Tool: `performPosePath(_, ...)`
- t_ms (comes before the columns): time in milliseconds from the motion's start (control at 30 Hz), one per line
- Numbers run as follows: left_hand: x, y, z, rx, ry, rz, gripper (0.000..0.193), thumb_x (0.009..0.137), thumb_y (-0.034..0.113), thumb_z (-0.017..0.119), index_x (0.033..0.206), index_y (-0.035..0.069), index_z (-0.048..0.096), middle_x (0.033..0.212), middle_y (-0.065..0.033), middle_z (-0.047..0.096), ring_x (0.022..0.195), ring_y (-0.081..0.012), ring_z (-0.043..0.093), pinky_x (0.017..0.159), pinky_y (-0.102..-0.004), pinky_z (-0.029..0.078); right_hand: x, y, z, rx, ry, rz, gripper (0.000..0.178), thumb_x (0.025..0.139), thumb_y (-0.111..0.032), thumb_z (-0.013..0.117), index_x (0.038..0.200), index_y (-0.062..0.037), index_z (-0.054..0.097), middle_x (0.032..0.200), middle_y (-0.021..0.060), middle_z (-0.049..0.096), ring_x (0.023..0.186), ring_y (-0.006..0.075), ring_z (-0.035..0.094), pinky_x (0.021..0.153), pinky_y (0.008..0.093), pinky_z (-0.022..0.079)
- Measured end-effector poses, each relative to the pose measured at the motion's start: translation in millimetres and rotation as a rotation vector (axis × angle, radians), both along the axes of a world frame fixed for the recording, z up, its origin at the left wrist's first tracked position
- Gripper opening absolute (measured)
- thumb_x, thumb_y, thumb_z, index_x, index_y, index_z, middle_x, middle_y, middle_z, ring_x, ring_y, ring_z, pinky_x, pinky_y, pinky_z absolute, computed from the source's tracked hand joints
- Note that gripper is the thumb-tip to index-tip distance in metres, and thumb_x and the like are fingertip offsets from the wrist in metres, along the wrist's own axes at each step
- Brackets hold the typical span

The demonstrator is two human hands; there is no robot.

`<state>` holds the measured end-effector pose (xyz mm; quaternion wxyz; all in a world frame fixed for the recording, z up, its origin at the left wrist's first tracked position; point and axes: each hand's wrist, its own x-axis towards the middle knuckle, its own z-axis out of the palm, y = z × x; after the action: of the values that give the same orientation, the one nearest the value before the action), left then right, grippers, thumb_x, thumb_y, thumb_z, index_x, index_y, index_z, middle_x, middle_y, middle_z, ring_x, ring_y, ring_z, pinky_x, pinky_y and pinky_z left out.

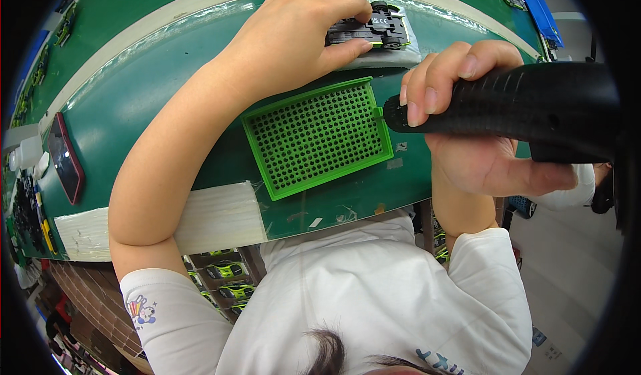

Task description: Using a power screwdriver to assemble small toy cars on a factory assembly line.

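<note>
My left hand [294, 31] is closed around a toy car [382, 23], fingers and thumb on either side of its body. The car lies upside down, black underside and wheels facing up, on a pale padded block [408, 53] wrapped in clear film. My right hand [467, 108] grips a thick black handheld power tool [527, 101] with a ribbed grip; its working tip is not visible. Between my arms lies a bright green tray [272, 193] with a grid of small dark holes or pieces, its right end close to the tool.
A red-edged phone [65, 158] lies on the green table [127, 95] at left. White foam sheeting [224, 216] covers part of the near edge. Below are cartons with green toy cars [230, 271]. A blue bin [539, 11] is at far right.
</note>
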<state>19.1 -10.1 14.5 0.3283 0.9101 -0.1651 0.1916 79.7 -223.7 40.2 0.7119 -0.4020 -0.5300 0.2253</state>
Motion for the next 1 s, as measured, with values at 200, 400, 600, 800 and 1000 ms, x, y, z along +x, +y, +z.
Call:
performPosePath(200, 4, 2, -2, -0.011, -0.013, -0.006, 0.03, 0.083, 0.021, 0.071, 0.102, 0.0, 0.065, 0.101, -0.0176, 0.063, 0.098, -0.0346, 0.06, 0.087, -0.0414, 0.049, 2, 0, 11, 0.012, 0.028, 0.006, 0.109, 0.062, -0.097, 0.048, 0.116, -0.0026, 0.048, 0.091, 0.011, 0.058, 0.071, 0.0186, 0.058, 0.067, 0.0331, 0.046)
performPosePath(400, -5, 6, -14, 0.036, -0.071, 0.073, 0.029, 0.081, 0.018, 0.075, 0.104, 0.005, 0.064, 0.109, -0.0125, 0.063, 0.104, -0.0326, 0.059, 0.089, -0.0395, 0.049, 27, 7, 39, 0.009, -0.057, 0.024, 0.108, 0.064, -0.096, 0.046, 0.121, -0.0043, 0.049, 0.093, 0.0081, 0.056, 0.077, 0.0178, 0.057, 0.073, 0.034, 0.044)
performPosePath(600, 0, -2, -5, 0.014, -0.06, 0.046, 0.028, 0.079, 0.016, 0.076, 0.102, 0.005, 0.063, 0.107, -0.012, 0.062, 0.101, -0.0318, 0.059, 0.086, -0.0392, 0.049, 84, 12, 56, 0.048, -0.22, -0.004, 0.112, 0.064, -0.099, 0.039, 0.121, -0.0045, 0.056, 0.096, 0.0088, 0.056, 0.081, 0.0202, 0.055, 0.078, 0.0367, 0.042)
performPosePath(800, 0, -1, -4, 0.013, -0.038, 0.052, 0.029, 0.077, 0.014, 0.077, 0.102, 0.005, 0.063, 0.108, -0.0133, 0.062, 0.101, -0.0332, 0.059, 0.086, -0.0402, 0.05, 84, 31, 42, 0.034, -0.181, -0.095, 0.105, 0.068, -0.096, 0.039, 0.116, -0.0045, 0.056, 0.09, 0.0088, 0.056, 0.074, 0.0198, 0.055, 0.072, 0.0353, 0.043)
performPosePath(1000, 0, -1, -3, 0.017, -0.04, 0.071, 0.032, 0.075, 0.013, 0.079, 0.103, 0.005, 0.064, 0.111, -0.0147, 0.062, 0.104, -0.0346, 0.059, 0.089, -0.0404, 0.049, 86, 28, 38, 0.002, -0.159, -0.203, 0.098, 0.071, -0.093, 0.039, 0.111, -0.0045, 0.055, 0.084, 0.0087, 0.056, 0.068, 0.0194, 0.055, 0.067, 0.0338, 0.043)
